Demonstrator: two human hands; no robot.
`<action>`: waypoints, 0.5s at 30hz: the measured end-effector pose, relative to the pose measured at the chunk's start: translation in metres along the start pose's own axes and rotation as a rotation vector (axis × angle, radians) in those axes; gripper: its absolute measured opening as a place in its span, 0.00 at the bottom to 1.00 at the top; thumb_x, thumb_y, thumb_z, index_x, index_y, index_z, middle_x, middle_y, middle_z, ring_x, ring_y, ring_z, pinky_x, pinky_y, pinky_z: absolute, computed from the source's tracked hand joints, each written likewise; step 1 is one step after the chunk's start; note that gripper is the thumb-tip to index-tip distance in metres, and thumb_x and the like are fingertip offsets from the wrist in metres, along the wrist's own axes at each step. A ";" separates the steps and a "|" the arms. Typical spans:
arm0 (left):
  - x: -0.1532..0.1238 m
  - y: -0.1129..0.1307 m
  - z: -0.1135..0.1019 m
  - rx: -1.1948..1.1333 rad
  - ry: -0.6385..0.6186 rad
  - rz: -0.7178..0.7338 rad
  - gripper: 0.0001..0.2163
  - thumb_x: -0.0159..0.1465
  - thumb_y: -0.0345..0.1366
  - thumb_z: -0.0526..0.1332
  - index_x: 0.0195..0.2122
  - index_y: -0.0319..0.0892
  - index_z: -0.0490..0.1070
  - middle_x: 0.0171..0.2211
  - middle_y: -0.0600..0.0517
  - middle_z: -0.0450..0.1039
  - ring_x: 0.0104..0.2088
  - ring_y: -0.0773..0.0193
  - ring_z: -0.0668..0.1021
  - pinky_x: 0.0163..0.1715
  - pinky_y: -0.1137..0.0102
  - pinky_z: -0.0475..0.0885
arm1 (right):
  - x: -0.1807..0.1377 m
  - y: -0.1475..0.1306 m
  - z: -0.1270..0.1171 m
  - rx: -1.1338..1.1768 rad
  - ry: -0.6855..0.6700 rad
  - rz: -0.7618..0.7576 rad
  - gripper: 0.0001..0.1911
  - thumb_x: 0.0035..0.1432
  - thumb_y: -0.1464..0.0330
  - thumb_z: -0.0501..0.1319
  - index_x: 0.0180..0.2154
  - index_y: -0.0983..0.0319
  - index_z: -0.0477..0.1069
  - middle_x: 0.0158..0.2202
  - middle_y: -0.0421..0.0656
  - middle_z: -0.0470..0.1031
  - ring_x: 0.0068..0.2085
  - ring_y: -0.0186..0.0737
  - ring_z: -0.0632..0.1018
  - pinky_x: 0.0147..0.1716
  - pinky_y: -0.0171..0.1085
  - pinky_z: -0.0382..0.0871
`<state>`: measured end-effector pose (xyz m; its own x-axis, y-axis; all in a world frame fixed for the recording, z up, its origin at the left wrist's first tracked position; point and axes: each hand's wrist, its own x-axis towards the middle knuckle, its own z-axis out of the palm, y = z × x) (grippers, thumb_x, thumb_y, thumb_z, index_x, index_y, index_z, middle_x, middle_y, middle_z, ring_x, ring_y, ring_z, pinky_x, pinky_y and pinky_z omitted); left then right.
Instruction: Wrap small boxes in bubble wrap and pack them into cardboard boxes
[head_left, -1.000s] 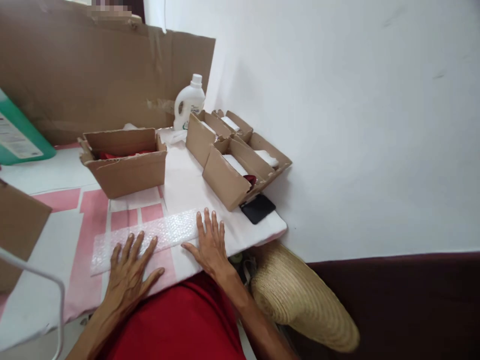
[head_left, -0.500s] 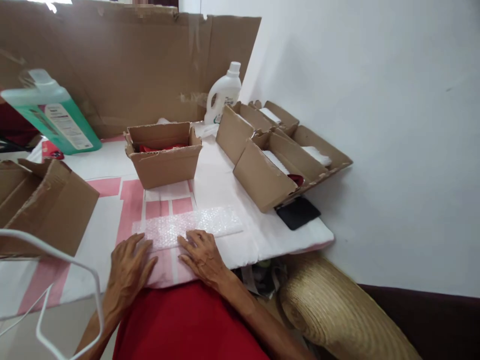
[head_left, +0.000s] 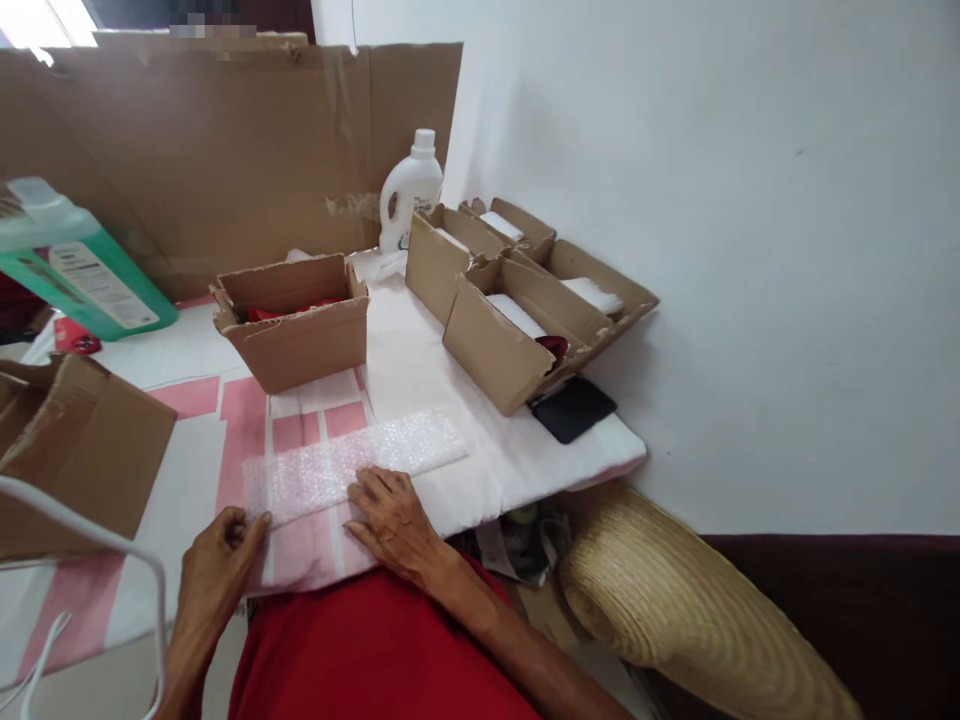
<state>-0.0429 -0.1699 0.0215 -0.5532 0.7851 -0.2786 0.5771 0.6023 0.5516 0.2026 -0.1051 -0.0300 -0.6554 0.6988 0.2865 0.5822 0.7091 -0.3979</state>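
Observation:
A strip of bubble wrap (head_left: 360, 457) lies flat on the white and pink table cover (head_left: 420, 370) near the table's front edge. My left hand (head_left: 214, 565) is at the strip's left end, fingers curled and pinching its corner. The fingers of my right hand (head_left: 390, 515) are bent over the strip's near edge, about at its middle. Below both hands is my red shirt.
Behind the strip stands an open cardboard box (head_left: 296, 330) with red items. More open boxes (head_left: 517, 310) line the right side by the wall, with a black flat object (head_left: 574, 408) beside them. At the back are a white bottle (head_left: 409, 190) and a green bottle (head_left: 82, 275). A cardboard box (head_left: 75, 450) and a white wire hanger (head_left: 97, 545) are at left, a straw hat (head_left: 697, 620) at lower right.
Both hands, flat on the strip a second ago, have drawn back and curled. My left hand has slid left to the strip's corner. The view has shifted.

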 end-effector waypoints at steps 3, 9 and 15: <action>-0.002 0.003 0.003 -0.393 -0.020 -0.019 0.22 0.51 0.59 0.66 0.29 0.45 0.68 0.23 0.57 0.69 0.26 0.62 0.74 0.30 0.68 0.70 | -0.001 0.004 0.001 0.038 0.033 -0.007 0.23 0.65 0.61 0.64 0.56 0.66 0.66 0.58 0.55 0.73 0.59 0.53 0.71 0.55 0.51 0.67; -0.011 0.062 0.019 -0.790 -0.167 0.110 0.20 0.53 0.52 0.70 0.36 0.41 0.73 0.35 0.51 0.76 0.35 0.59 0.79 0.41 0.63 0.77 | -0.007 0.015 0.001 0.123 0.038 -0.058 0.22 0.67 0.65 0.62 0.59 0.65 0.66 0.62 0.54 0.70 0.65 0.50 0.68 0.60 0.49 0.65; -0.012 0.130 0.056 -0.439 -0.278 0.419 0.18 0.63 0.54 0.59 0.30 0.43 0.66 0.27 0.55 0.70 0.30 0.64 0.76 0.34 0.68 0.72 | -0.012 0.020 -0.002 0.195 0.031 -0.075 0.18 0.67 0.65 0.62 0.55 0.64 0.68 0.60 0.51 0.72 0.65 0.48 0.66 0.63 0.47 0.63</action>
<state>0.0721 -0.0934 0.0528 -0.1261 0.9834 -0.1308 0.3792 0.1696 0.9097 0.2236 -0.0991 -0.0401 -0.6766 0.6494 0.3471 0.4258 0.7297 -0.5350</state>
